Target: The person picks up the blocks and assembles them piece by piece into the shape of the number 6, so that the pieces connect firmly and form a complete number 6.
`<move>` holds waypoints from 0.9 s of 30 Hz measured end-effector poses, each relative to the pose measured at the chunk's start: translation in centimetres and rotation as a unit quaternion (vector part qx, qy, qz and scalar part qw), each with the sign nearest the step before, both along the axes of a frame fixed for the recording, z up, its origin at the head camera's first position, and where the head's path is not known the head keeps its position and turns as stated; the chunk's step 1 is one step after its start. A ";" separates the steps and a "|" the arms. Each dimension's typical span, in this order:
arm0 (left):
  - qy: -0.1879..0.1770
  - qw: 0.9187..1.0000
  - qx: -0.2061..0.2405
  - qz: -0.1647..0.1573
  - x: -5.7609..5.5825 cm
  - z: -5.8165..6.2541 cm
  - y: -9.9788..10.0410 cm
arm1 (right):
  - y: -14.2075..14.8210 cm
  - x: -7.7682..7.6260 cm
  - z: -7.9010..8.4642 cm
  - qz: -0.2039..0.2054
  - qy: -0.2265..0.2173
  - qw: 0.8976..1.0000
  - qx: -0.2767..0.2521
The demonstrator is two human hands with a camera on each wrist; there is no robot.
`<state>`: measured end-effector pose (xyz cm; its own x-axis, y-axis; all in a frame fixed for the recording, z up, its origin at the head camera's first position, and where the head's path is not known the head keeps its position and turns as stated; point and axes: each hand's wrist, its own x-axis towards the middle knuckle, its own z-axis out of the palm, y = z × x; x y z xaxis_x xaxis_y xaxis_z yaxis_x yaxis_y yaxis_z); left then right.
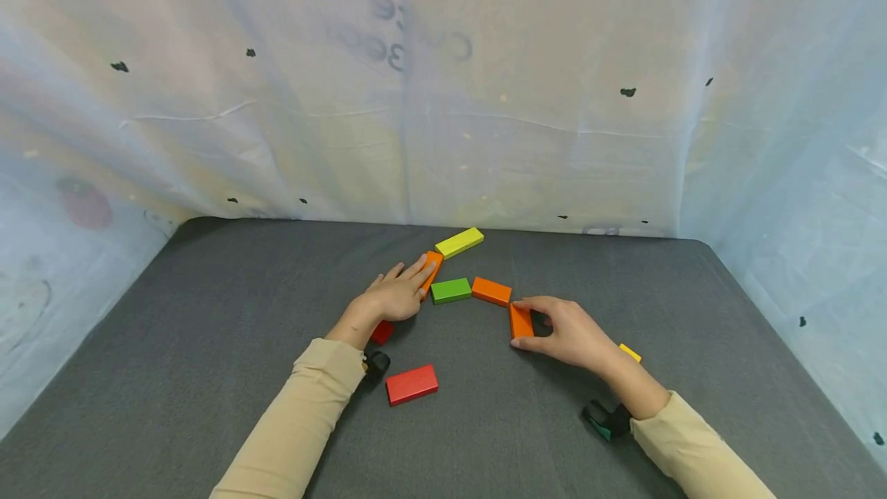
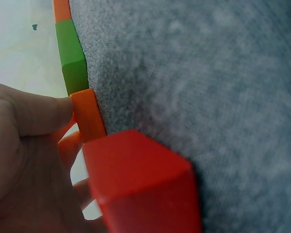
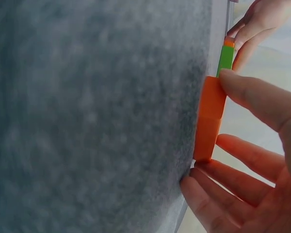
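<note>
In the head view my left hand point(image 1: 398, 297) is at an orange block point(image 1: 433, 274), its fingers reaching along the far side and its thumb point(image 2: 48, 115) at the near end in the left wrist view. My right hand point(image 1: 564, 332) pinches a second orange block point(image 1: 521, 322) end to end, between thumb and fingers. Between the hands lie a green block point(image 1: 451, 291) and a third orange block point(image 1: 491, 291), forming an arched row with the held ones. A yellow block point(image 1: 460, 242) lies slantwise just beyond the left-hand block.
A red block point(image 1: 412, 385) lies nearer me, in front of the row. Another red block point(image 1: 381, 332) is partly hidden by the left wrist. Behind the right wrist shows the end of a yellow-orange block point(image 1: 630, 353). Pale sheeting point(image 1: 540, 160) hangs behind the grey tabletop point(image 1: 229, 314).
</note>
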<state>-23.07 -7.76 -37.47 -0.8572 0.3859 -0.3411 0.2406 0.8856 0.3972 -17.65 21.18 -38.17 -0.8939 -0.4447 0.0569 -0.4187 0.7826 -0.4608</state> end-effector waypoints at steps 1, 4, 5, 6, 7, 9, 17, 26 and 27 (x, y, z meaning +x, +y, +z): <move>0.001 1.000 -0.001 0.000 0.0 0.0 0.0 | 0.0 0.0 0.0 0.000 -0.001 1.000 0.000; -0.001 1.000 -0.003 0.000 0.0 0.1 0.0 | 0.1 -0.2 0.1 0.006 -0.007 1.000 -0.004; -0.001 1.000 -0.003 0.000 0.0 0.1 0.0 | 0.1 -0.2 0.1 0.008 -0.008 1.000 -0.005; -0.002 1.000 -0.003 0.000 0.0 0.1 0.0 | 0.1 -0.3 0.1 0.009 -0.010 1.000 -0.007; -0.002 1.000 -0.003 0.000 0.0 0.1 0.0 | 0.1 -0.3 0.1 0.010 -0.011 1.000 -0.007; -0.003 1.000 -0.003 0.000 0.0 0.1 0.0 | 0.2 -0.3 0.1 0.012 -0.013 1.000 -0.009; -0.002 1.000 -0.003 0.002 0.1 0.1 0.0 | 0.2 -0.5 0.0 0.024 -0.015 1.000 -0.010; 0.004 1.000 -0.007 -0.002 0.1 0.1 0.1 | 1.2 0.2 0.6 0.039 -0.029 0.999 -0.020; 0.004 1.000 -0.006 -0.002 0.1 0.1 0.1 | 1.4 0.3 0.7 0.041 -0.029 0.998 -0.021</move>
<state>-22.93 -7.71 -37.33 -0.8589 0.3843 -0.3386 0.2467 0.8897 0.3841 -17.36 22.60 -37.44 -0.8564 -0.5156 0.0265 -0.4528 0.7253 -0.5186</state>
